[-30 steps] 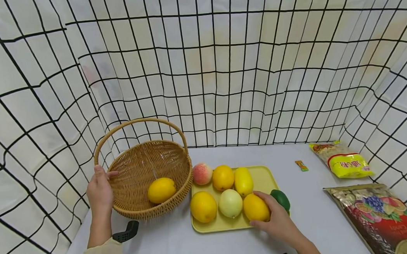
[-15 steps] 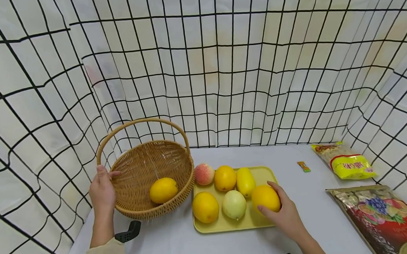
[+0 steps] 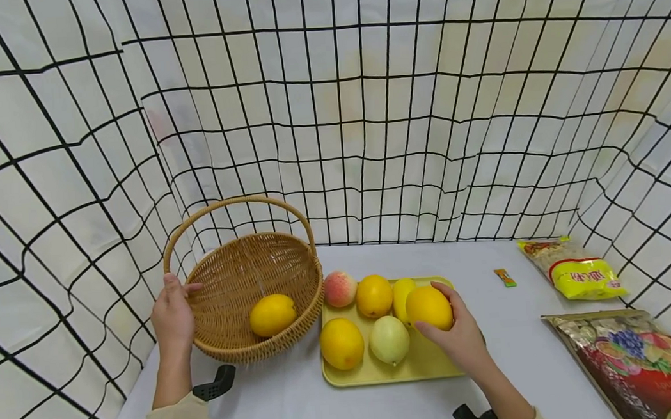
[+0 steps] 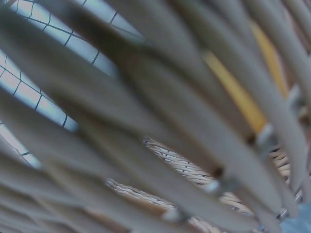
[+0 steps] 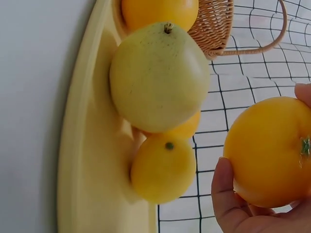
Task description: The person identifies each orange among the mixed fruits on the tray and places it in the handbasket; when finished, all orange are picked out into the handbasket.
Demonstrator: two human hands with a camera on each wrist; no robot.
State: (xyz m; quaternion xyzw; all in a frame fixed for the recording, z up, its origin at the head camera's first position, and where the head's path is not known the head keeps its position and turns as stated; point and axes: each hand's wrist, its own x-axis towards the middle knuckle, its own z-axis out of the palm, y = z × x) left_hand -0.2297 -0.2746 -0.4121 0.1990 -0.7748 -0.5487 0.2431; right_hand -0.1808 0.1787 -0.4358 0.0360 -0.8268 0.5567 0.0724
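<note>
So, left: the left hand [image 3: 172, 317] grips the wicker basket [image 3: 243, 266] by its side, mouth tipped toward the person; should that hold slacken, I'd expect the yellow fruit [image 3: 273, 315] inside to roll toward the low rim. Centre: pale green fruit [image 3: 390, 341] rests on the yellow tray [image 3: 428, 361]. Right: right hand [image 3: 461, 331], fingers curled around an orange [image 3: 428, 307] raised over the tray; smooth skin could slip, dropping it.

white walls [image 3: 320, 53] | black grid [image 3: 363, 78] across them | white table [image 3: 325, 412]

Orange [image 3: 429, 308] in right grip [image 3: 463, 335] now off the tray [image 3: 428, 363], partly in front of the long yellow fruit [image 3: 401, 293].
</note>
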